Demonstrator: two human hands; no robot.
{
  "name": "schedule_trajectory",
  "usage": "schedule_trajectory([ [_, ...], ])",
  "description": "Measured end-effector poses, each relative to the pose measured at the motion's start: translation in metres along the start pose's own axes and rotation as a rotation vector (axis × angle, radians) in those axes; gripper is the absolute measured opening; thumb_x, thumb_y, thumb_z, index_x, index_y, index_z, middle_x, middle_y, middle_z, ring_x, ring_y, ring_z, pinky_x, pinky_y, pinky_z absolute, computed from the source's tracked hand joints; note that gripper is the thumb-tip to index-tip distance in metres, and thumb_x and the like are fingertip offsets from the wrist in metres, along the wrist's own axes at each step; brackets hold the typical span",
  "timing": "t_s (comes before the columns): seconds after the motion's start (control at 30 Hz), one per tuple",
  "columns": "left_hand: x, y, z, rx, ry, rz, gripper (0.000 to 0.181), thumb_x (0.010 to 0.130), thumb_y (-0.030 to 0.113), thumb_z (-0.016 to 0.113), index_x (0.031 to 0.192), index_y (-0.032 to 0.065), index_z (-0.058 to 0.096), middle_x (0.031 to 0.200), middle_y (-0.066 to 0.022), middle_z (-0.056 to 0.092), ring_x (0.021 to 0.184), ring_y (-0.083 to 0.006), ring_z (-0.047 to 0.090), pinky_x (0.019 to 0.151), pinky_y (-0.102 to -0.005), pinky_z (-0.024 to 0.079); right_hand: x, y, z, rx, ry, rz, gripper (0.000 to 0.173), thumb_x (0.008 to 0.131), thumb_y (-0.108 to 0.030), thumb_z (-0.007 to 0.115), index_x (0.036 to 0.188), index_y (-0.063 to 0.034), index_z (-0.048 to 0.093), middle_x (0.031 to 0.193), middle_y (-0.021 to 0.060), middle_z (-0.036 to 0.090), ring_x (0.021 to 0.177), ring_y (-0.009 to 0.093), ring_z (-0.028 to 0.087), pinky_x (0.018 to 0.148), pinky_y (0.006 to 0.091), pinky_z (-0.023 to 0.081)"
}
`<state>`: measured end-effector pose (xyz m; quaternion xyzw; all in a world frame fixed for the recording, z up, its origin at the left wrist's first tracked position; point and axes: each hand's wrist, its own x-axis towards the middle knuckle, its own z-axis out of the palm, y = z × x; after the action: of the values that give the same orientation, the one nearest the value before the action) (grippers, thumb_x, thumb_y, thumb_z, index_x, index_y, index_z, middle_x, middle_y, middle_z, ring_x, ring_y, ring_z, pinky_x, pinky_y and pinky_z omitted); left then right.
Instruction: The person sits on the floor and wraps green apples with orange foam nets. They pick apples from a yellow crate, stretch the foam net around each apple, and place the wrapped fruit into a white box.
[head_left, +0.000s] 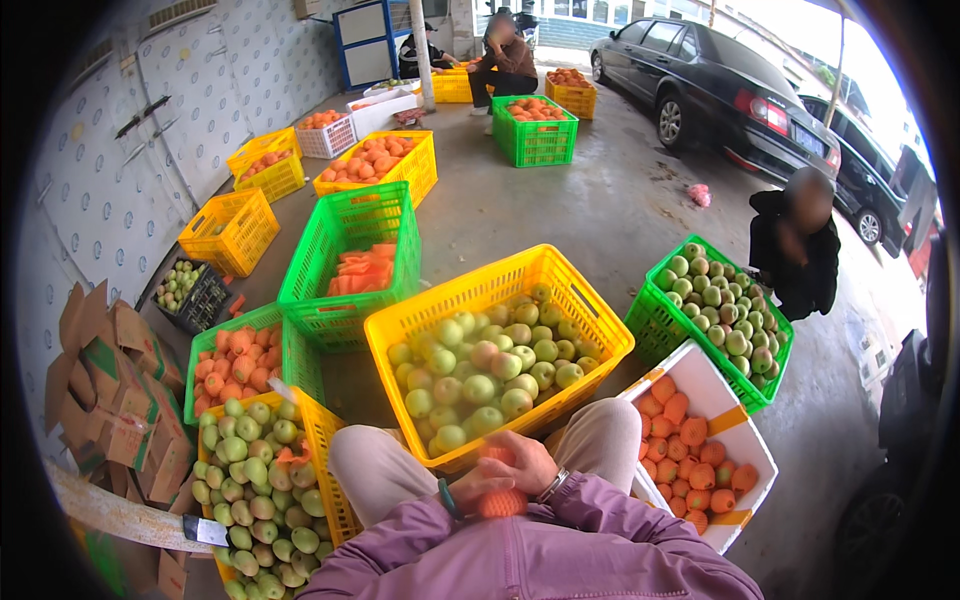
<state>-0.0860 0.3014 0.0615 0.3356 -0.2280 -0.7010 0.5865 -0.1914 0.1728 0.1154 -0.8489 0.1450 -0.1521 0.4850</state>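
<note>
Close to my purple jacket, my left hand (472, 484) and my right hand (527, 463) are together around a fruit in an orange foam net (501, 501). More orange netting shows between the fingers, slightly blurred. Just beyond my knees stands a yellow plastic crate (592, 330) with green apples (478, 390). On the left, another yellow crate (322, 450) is piled with bare green apples. To the right, a white foam box (754, 442) holds fruits in orange nets. A green crate (300, 296) ahead contains flat orange foam nets (364, 270).
A green crate of apples (780, 360) stands at right, near a crouching person in black (795, 255). Cardboard boxes (124, 412) lie left beside a metal pole (120, 510). Farther off are several fruit crates, two seated people and parked cars (720, 90).
</note>
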Motion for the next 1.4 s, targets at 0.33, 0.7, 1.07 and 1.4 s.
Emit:
schedule_trajectory([
  [0.33,0.001,0.009,0.02,-0.079,-0.06,-0.111,0.051,0.081,0.007,0.064,0.127,0.0034,0.044,0.119,-0.0062,0.053,0.11,-0.0166,0.053,0.095,-0.0327,0.043,0.008,-0.004,-0.007,-0.082,0.068,-0.103,0.027,0.077,-0.016,0.061,0.101,-0.004,0.06,0.087,0.0157,0.062,0.081,0.034,0.063,0.071,0.0379,0.052],
  [0.7,0.007,-0.007,0.01,0.011,-0.083,-0.117,0.045,0.083,0.009,0.063,0.125,0.0053,0.047,0.109,-0.0063,0.058,0.099,-0.0155,0.058,0.086,-0.0291,0.048,0.009,-0.007,-0.013,-0.169,-0.032,0.017,0.028,0.075,-0.028,0.069,0.087,-0.0032,0.062,0.081,0.0147,0.061,0.075,0.033,0.061,0.066,0.0384,0.05],
  [1.07,0.005,0.019,0.04,0.033,-0.115,-0.124,0.042,0.082,0.005,0.057,0.123,0.0033,0.047,0.108,-0.0046,0.056,0.096,-0.0128,0.057,0.08,-0.0265,0.048,0.007,0.003,-0.013,-0.079,0.138,0.033,0.023,0.073,-0.021,0.066,0.082,-0.0022,0.058,0.08,0.0158,0.06,0.076,0.037,0.061,0.069,0.0425,0.05],
  [1.4,0.008,0.005,0.023,-0.004,-0.074,-0.159,0.046,0.078,0.008,0.067,0.121,0.0054,0.051,0.108,-0.0033,0.06,0.096,-0.0119,0.06,0.083,-0.0247,0.049,0.006,0.006,-0.01,-0.073,0.154,-0.003,0.023,0.072,-0.02,0.069,0.08,-0.0018,0.057,0.075,0.0143,0.058,0.07,0.034,0.059,0.064,0.0391,0.049],
])
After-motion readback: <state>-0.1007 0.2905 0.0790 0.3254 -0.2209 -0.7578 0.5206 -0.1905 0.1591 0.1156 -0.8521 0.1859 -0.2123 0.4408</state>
